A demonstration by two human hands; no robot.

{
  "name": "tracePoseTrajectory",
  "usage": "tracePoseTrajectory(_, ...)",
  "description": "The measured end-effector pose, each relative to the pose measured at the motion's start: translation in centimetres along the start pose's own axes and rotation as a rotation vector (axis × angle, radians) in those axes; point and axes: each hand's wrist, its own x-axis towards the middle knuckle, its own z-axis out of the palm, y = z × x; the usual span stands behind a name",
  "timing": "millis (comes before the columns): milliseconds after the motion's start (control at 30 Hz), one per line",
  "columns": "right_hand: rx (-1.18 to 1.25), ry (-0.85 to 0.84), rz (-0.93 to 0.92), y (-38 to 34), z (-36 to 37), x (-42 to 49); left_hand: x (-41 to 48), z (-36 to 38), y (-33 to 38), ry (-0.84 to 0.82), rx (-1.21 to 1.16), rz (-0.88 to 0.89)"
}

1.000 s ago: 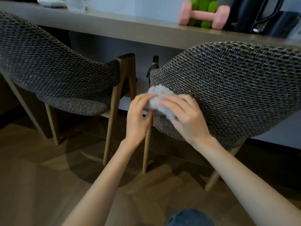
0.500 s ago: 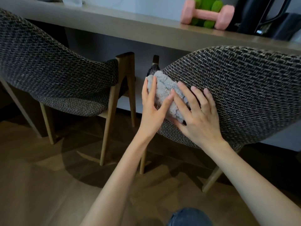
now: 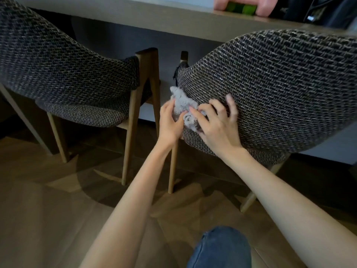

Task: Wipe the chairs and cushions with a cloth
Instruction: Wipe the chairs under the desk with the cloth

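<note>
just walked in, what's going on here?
A person holds a grey cloth bunched against the back of the right chair, near its left edge. The left hand and right hand both grip the cloth. The left chair stands beside it, untouched.

No writing, label, brand or number can be read anywhere. A small pale patch (image 3: 310, 17) on the black glossy object (image 3: 326, 8) standing on the grey-brown counter (image 3: 154, 18) is too blurred to make out.
</note>
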Motion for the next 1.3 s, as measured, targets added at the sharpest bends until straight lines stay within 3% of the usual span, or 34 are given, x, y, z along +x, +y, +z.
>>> tracePoseTrajectory(133,0.121,-0.169,-0.129,-0.2,-0.5,-2.3,-3.4,0.7,-2.4,-0.119,-0.046,-0.207)
tracePoseTrajectory(233,0.235,-0.209,-0.128,1.5,-1.9,-4.8,-5.8,2.1,-2.5,-0.081,-0.037,-0.282)
tracePoseTrajectory(300,0.283,-0.177,-0.051,3.1,-3.4,-6.6,-6.9,3.0,-1.2,-0.023,-0.055,-0.230)
tracePoseTrajectory(500,0.306,-0.155,0.343,5.8,-9.0,-11.0,-9.8,6.1,5.5,-0.050,-0.075,0.051)
tracePoseTrajectory(633,0.372,0.065,0.578,8.3,-12.8,-11.9,-11.0,8.0,10.5,-0.021,-0.135,0.337)
tracePoseTrajectory(733,0.352,0.256,0.641,11.4,-14.7,-9.9,-10.3,9.0,13.7,0.013,-0.138,0.546)
tracePoseTrajectory(800,0.396,0.289,0.656,13.7,-15.2,-8.0,-9.1,9.6,15.2,0.029,-0.041,0.627)
tracePoseTrajectory(933,0.517,0.173,0.635,15.3,-14.4,-7.0,-7.1,10.4,15.8,0.040,0.143,0.661)
tracePoseTrajectory(1133,0.571,0.199,0.667,14.3,-10.6,-10.2,-7.2,11.3,12.3,0.022,0.246,0.674)
tracePoseTrajectory(1300,0.736,-0.064,0.816,11.4,-7.4,-16.2,-10.3,13.1,7.1,-0.184,0.381,0.532)
